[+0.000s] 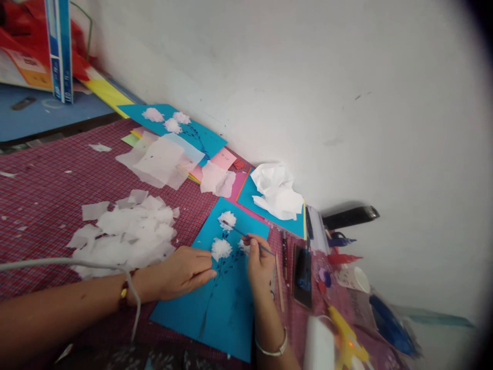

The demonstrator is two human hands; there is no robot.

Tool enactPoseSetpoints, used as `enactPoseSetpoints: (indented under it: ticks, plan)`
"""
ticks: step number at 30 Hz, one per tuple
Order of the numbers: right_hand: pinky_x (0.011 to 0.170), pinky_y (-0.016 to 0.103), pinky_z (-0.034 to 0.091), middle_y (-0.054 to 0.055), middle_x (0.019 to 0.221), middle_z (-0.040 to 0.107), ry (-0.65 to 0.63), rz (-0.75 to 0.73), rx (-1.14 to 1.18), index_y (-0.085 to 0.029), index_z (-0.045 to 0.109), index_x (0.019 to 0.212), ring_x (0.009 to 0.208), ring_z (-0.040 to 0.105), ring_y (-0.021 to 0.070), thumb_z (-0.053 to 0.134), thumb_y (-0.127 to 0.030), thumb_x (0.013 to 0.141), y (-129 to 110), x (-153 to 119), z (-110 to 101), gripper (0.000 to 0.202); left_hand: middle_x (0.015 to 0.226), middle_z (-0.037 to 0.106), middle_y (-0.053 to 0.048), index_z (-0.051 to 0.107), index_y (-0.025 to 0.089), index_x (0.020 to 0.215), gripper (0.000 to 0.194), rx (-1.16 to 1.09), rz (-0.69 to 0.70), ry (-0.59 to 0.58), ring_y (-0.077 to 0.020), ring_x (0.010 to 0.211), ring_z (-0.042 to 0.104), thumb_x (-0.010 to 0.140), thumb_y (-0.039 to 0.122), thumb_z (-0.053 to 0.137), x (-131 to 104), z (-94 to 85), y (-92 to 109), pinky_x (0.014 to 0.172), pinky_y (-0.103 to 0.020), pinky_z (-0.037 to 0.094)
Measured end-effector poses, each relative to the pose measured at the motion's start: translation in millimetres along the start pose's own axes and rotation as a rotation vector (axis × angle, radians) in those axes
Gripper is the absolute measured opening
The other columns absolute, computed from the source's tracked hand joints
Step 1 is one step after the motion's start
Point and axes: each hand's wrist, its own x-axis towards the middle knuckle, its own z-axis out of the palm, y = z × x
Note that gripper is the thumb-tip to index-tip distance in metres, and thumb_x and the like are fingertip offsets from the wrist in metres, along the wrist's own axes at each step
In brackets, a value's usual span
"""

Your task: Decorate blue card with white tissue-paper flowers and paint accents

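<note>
A blue sheet of paper (231,313) lies in front of me, with a dark painted stem and leaves on it. White tissue-paper flowers (221,250) are on its upper part; one is partly hidden by my right hand (259,259). That hand grips a thin paintbrush (241,232), whose tip reaches the topmost flower (227,220). My left hand (187,272) rests at the sheet's left side, fingertips beside the middle flower, thumb apart from the fingers, holding nothing visible. Left of it is a pile of white tissue pieces (131,231).
Another blue sheet with flowers (154,121) lies at the back, near tissue sheets (162,159). Crumpled white paper (277,192) sits on a blue card. To the right are a phone (302,275), a paper cup (354,279) and a yellow glue gun (346,339). A grey cable (96,264) crosses my left forearm.
</note>
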Motion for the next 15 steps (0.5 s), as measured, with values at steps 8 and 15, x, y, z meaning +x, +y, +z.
enactPoseSetpoints:
  ticks: [8, 15]
  plan:
    - [0.075, 0.035, 0.053, 0.009, 0.086, 0.074, -0.048, 0.025, -0.010, -0.016, 0.069, 0.092, 0.080, 0.069, 0.0216, 0.050, -0.039, 0.092, 4.6, 2.4, -2.3, 0.031, 0.067, 0.052, 0.001, 0.048, 0.018, 0.067, 0.035, -0.005, -0.011, -0.015, -0.0129, 0.060, 0.046, 0.100, 0.028, 0.040, 0.0, 1.1, -0.6, 0.058, -0.027, 0.031]
    - [0.068, 0.032, 0.053, 0.005, 0.074, 0.071, 0.039, 0.064, 0.089, -0.017, 0.065, 0.083, 0.070, 0.068, 0.0193, 0.050, -0.043, 0.091, 3.2, 4.8, -4.0, 0.031, 0.066, 0.052, 0.001, 0.047, 0.018, 0.066, 0.037, -0.009, -0.009, -0.004, -0.0131, 0.059, 0.045, 0.100, 0.029, 0.040, -0.3, -0.5, 0.4, 0.057, -0.028, 0.030]
